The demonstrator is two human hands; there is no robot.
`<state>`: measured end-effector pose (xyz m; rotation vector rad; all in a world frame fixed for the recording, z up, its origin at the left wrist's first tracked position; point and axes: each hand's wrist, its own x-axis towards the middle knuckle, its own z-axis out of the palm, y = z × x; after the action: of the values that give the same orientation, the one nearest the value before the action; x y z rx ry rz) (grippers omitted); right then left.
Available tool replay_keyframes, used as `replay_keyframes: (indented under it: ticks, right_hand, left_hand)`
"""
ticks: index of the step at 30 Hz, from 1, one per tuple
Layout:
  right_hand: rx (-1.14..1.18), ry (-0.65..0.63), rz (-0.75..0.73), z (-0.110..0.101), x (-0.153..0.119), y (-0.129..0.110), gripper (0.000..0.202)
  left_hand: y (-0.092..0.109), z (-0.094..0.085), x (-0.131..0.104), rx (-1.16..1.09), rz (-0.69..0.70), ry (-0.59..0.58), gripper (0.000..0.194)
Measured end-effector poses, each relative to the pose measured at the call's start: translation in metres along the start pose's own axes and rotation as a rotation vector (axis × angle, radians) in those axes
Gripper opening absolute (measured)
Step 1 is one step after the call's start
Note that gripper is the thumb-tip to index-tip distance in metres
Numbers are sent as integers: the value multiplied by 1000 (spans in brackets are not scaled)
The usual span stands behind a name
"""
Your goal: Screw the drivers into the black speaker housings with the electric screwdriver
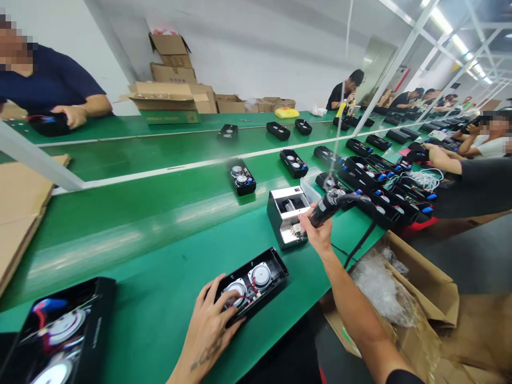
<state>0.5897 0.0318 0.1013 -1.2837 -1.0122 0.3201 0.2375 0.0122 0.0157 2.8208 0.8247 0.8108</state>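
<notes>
My left hand (216, 316) is closed on the near end of an open black speaker housing (267, 297) lying on the green bench. Its fingers reach over one of the two round speakers; red wires run between them. My right hand (319, 232) grips a black electric screwdriver (325, 208) that hangs from a cord. The screwdriver's lower end is at a screw feeder (273, 221), a black box with a metal top; fingers hide part of the contact. Another open speaker housing (100, 330) with a blue part and red wires lies at the lower left.
A green conveyor belt (168, 208) carries several speaker housings beyond the bench. More housings (380, 205) crowd together at the right. A cardboard box (424, 277) with clear plastic bags stands below the bench edge. Co-workers sit along the line; one person (60, 85) is at the upper left.
</notes>
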Motion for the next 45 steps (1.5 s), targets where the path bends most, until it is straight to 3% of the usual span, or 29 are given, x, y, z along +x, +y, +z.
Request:
replay_keyframes:
  ticks: [3, 6, 10, 13, 19, 33, 37, 42, 45]
  right_hand:
    - [51, -89, 60, 1, -12, -13, 40]
    - [266, -182, 138, 7, -38, -30, 44]
    - [544, -204, 109, 27, -81, -47, 43]
    - [566, -239, 87, 41, -102, -48, 43]
    - [488, -305, 84, 50, -113, -39, 43]
    - [483, -319, 50, 59, -129, -25, 37]
    - [543, -318, -13, 41, -109, -34, 45]
    - [301, 101, -123, 1, -31, -45, 29]
    - [227, 130, -86, -9, 8, -37, 37]
  left_hand:
    - [2, -2, 0, -6, -9, -6, 5]
    - [4, -2, 1, -13, -26, -13, 5]
    - [6, -2, 1, -33, -43, -22, 6]
    - [6, -3, 1, -37, -49, -32, 5]
    - [6, -2, 1, -42, -50, -36, 5]
    - [4, 2, -3, -21, -39, -39, 4]
    - [3, 3, -2, -31, -34, -7, 3]
    - [-1, 8, -2, -60, -20, 49, 11]
    - [-3, 11, -3, -61, -17, 46, 13]
